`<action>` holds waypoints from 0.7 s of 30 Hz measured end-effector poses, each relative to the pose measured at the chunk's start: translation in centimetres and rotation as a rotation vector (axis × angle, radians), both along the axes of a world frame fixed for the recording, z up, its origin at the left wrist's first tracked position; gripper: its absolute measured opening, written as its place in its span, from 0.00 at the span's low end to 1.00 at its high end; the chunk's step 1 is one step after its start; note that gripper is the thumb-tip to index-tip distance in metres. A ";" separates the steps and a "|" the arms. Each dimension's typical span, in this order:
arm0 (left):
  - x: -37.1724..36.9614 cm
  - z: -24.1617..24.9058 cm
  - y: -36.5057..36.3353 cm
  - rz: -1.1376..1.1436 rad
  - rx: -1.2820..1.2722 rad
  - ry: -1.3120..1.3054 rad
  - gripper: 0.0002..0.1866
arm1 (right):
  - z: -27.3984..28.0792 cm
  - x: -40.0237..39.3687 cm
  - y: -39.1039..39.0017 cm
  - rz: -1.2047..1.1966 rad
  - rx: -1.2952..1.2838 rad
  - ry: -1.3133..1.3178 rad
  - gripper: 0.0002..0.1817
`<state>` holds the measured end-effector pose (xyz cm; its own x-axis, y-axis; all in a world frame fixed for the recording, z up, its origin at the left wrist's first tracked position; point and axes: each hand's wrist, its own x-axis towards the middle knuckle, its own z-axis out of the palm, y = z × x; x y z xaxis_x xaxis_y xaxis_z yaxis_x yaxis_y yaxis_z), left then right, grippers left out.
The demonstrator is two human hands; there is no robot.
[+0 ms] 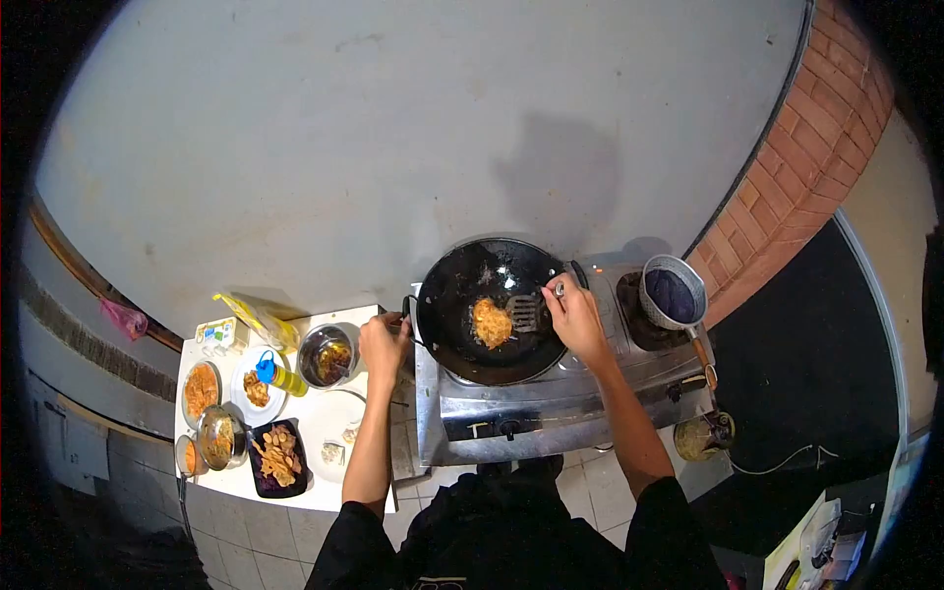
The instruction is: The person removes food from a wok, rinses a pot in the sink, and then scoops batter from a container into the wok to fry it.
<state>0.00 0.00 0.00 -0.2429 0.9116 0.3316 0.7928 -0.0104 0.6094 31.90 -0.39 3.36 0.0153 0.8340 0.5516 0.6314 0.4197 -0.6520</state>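
The fried piece (492, 323), golden brown and with a rough surface, lies inside the black wok (450, 346), close to the middle of it. At the right part of the wok, the right hand (578, 317) has its grip clamped on the handle of the slotted spatula (524, 314), whose blade is just beside the right edge of the piece; whether the blade goes under it, I cannot tell. At the left side of the wok, the left hand (383, 342) seems to have its grip closed on the wok handle (406, 307). I judge the piece to be light, with a crisp crust and perhaps a softer inside, so it may break if it is pushed only at one edge. It looks oily, therefore it could slide on the metal. It is probably too hot for bare fingers; the better support is from below, with the blade well under its middle. The wok itself is likely heavy and stiff, and its side handle is the sensible place to steady it. Left of the wok, the tabletop (354, 316) carries other fried pieces (278, 457).
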 end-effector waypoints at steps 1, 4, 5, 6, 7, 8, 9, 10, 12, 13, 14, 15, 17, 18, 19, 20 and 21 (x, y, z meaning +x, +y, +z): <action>0.1 0.0 0.0 0.001 0.001 -0.002 0.12 | 0.0 -0.1 -0.2 -0.004 -0.021 0.017 0.07; 0.3 0.0 -0.1 0.003 0.005 -0.013 0.12 | 0.3 -0.3 -0.5 -0.001 -0.065 0.052 0.07; 0.2 0.1 -0.1 0.000 0.006 -0.011 0.12 | 0.3 -0.6 -0.6 0.000 -0.076 0.068 0.07; 0.1 0.0 -0.2 0.008 0.005 -0.001 0.12 | 0.6 -0.8 -1.0 0.003 -0.104 0.064 0.07; 0.3 -0.4 -0.3 0.015 0.004 0.001 0.12 | 1.2 -0.9 -1.4 0.004 -0.133 0.053 0.08; 0.3 -0.6 -0.3 0.022 0.006 0.007 0.12 | 1.6 -1.0 -1.6 0.005 -0.159 0.045 0.08; 0.5 -0.4 -0.4 0.020 0.005 0.009 0.12 | 1.7 -1.0 -1.8 0.006 -0.155 0.050 0.08; 0.7 -0.2 -0.5 0.019 0.007 0.011 0.12 | 1.8 -1.0 -1.9 0.007 -0.149 0.057 0.08; 0.9 0.5 -0.8 0.015 -0.010 0.007 0.13 | 1.5 -1.0 -2.1 0.005 -0.130 0.086 0.07; 1.1 0.9 -0.9 0.012 -0.029 0.000 0.14 | 1.2 -1.0 -2.2 0.000 -0.117 0.108 0.07; 1.2 1.0 -0.9 0.009 -0.048 -0.009 0.15 | 0.9 -0.9 -2.3 -0.006 -0.104 0.130 0.07; 1.2 1.0 -0.8 0.012 -0.046 -0.006 0.15 | 0.9 -0.9 -2.7 -0.010 -0.105 0.142 0.07; 1.3 1.0 -0.8 0.018 -0.044 0.000 0.15 | 0.9 -0.9 -3.6 -0.019 -0.106 0.166 0.06; 1.2 0.8 -0.7 0.013 -0.030 0.003 0.14 | 0.4 -0.8 -3.9 -0.025 -0.101 0.159 0.06; 1.0 0.4 -0.6 0.008 -0.015 0.005 0.13 | -0.3 -0.7 -4.2 -0.032 -0.097 0.152 0.06; 0.9 0.2 -0.5 0.002 0.000 0.007 0.12 | -0.8 -0.7 -4.5 -0.039 -0.091 0.145 0.06; 0.9 0.1 -0.5 0.004 0.003 0.007 0.12 | -1.0 -0.9 -4.9 -0.044 -0.080 0.149 0.06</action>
<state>0.94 -0.52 0.15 -0.2437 0.9098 0.3359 0.7971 -0.0094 0.6038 31.04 -5.29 2.40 0.1297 0.8719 0.4722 0.5416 0.3366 -0.7703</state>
